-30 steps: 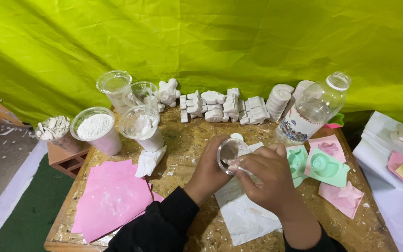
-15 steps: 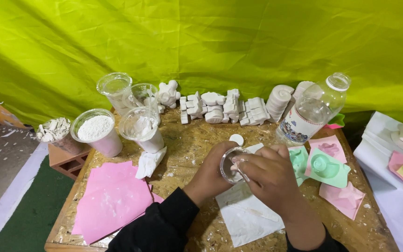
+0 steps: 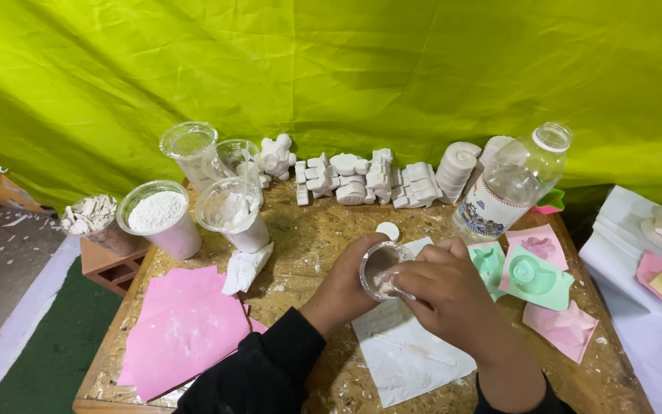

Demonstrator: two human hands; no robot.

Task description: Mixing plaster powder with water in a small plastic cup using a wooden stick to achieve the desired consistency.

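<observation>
A: Nearest the camera, two black sleeves. The left hand (image 3: 344, 282) wraps a small clear cup (image 3: 381, 268) from the side, fingers curled tight around its wall. The cup sits tilted above the table, over a white sheet (image 3: 408, 356) smeared with pale residue.

B: And the right hand (image 3: 446, 291)?

A: Fingers pinched narrow at the cup's rim, tips at or inside the mouth. Whether they hold a small stirrer I cannot tell; the knuckles hide it. The cup holds a greyish-white wet mix.

B: Risks?

A: My judgement: the cup is tipped toward the camera, so a further tilt could slop mix onto the sheet or the sleeves. A hard squeeze could buckle the thin wall and push mix over the rim.

B: What lies around them?

A: Left, a stack of pink sheets (image 3: 181, 330) dusted white. Right, green moulds (image 3: 534, 276) and pink moulds (image 3: 568, 326) just beside the right hand; an elbow swing could knock them. Farther back, a cup of white powder (image 3: 158, 215), a clear cup with white lumps (image 3: 231, 211) and a crumpled white rag (image 3: 245, 267) at its foot. A tall clear bottle (image 3: 511, 184) leans at the right; it looks easy to topple. Last, a row of white plaster casts (image 3: 369, 178) along the table (image 3: 308, 230) edge, before the yellow-green cloth (image 3: 346, 69).
</observation>
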